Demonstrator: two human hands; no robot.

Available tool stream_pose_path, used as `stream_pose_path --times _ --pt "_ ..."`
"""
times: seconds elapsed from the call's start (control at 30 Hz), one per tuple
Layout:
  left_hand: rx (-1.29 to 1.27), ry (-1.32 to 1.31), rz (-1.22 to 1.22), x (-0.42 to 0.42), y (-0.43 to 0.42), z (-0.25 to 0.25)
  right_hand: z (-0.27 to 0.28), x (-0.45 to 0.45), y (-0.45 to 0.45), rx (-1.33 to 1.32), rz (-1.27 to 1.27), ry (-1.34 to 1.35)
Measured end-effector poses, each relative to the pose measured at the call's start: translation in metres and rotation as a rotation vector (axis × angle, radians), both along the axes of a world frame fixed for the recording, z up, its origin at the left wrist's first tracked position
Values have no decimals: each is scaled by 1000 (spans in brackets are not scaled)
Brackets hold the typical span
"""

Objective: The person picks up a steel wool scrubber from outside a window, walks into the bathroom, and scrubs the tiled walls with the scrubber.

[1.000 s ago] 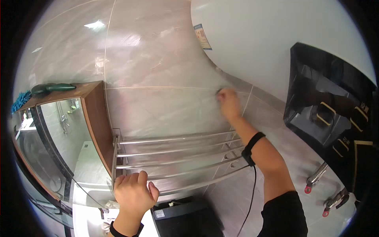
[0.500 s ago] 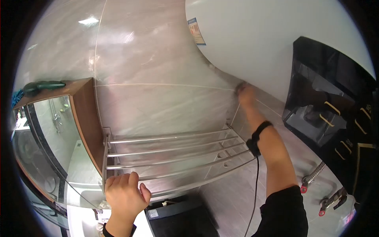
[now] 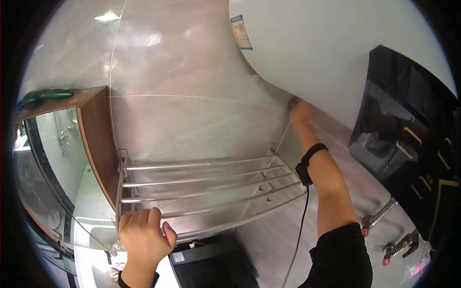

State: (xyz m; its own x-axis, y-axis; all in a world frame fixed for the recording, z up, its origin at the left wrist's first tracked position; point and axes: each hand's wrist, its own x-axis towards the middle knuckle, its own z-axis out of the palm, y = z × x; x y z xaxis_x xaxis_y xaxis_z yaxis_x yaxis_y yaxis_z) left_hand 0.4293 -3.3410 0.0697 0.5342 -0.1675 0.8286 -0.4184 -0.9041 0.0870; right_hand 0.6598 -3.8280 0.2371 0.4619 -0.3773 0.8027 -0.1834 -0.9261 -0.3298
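Observation:
My left hand (image 3: 146,236) is wrapped over the front rail at the left end of a metal towel rack (image 3: 206,188), thumb pointing right. My right arm stretches up past the rack's right end, and my right hand (image 3: 300,113) is in the wall corner just under a large white water heater (image 3: 312,53). Its fingers look closed around a small dark thing (image 3: 292,102) near the tiled wall (image 3: 192,129); that thing is mostly hidden and I cannot make it out. A black strap with a small box and a cable sits on my right forearm.
On the left is a wooden mirror cabinet (image 3: 96,129) with a green object (image 3: 53,94) on top. The heater's glossy black panel (image 3: 398,139) is at right, with flexible metal pipes (image 3: 379,216) below it. A black appliance (image 3: 216,266) stands under the rack.
The view has shifted slightly, so the rack and cabinet appear farther left. My left hand stays on the rail, and my right hand stays in the corner, appearing less blurred.

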Motion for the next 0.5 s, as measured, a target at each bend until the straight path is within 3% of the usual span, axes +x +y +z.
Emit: stream_pose_path --times 0.07,0.1,0.17,0.23,0.33,0.37,0.47,0.5 --pt "4 13 -4 1 1 -2 -39 7 -5 -178 -234 347" --pt "-2 15 4 0 1 -2 -81 11 -16 -289 -227 294" --pt "5 49 26 -4 1 -1 -95 20 -23 -274 -171 163" --pt "23 47 25 -3 2 1 -84 35 -38 -5 -90 52" --pt "-1 6 -12 6 2 -6 -4 9 -7 -14 -53 -99" --pt "-8 12 -8 8 1 -6 1 15 0 100 -70 -148" --pt "3 40 21 -4 -1 3 -23 -9 21 -97 -149 58" --pt "-5 33 23 -4 0 3 -45 -5 14 -148 -108 8"
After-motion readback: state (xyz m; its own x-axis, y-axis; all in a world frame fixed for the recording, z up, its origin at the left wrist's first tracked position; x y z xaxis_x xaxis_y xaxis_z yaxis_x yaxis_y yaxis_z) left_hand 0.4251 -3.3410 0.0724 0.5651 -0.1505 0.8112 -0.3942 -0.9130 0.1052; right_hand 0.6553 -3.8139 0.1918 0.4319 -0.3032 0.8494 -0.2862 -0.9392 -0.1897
